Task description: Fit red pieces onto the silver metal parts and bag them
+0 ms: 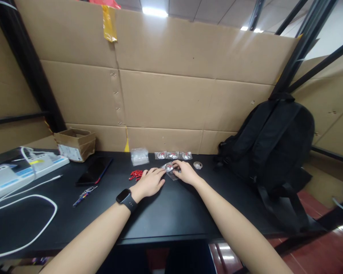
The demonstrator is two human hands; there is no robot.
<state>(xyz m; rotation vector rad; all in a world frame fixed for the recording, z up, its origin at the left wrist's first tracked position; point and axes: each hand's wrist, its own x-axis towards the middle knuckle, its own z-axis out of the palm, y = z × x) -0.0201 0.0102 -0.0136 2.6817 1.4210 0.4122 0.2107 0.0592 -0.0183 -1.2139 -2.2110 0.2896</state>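
Observation:
A small clear plastic bag point(169, 167) with a round silvery item and a red piece in it lies on the black table in front of me. My right hand point(186, 173) pinches its right side between thumb and fingers. From the left, my left hand point(151, 183) reaches over with stretched fingers, its fingertips at the bag's edge and thumb apart. Beside those fingers lie red cut-out pieces point(136, 174), partly covered by the hand. Behind are similar filled bags point(173, 155) in a row and a stack of clear bags point(140, 156). A round silvery disc point(197, 165) lies to the right.
A black backpack point(277, 140) stands at the right. On the left are a power strip point(45, 171) with white cables, an open cardboard box point(77, 144), a phone point(94, 171) and keys point(85, 195). A cardboard wall point(165, 99) closes off the back.

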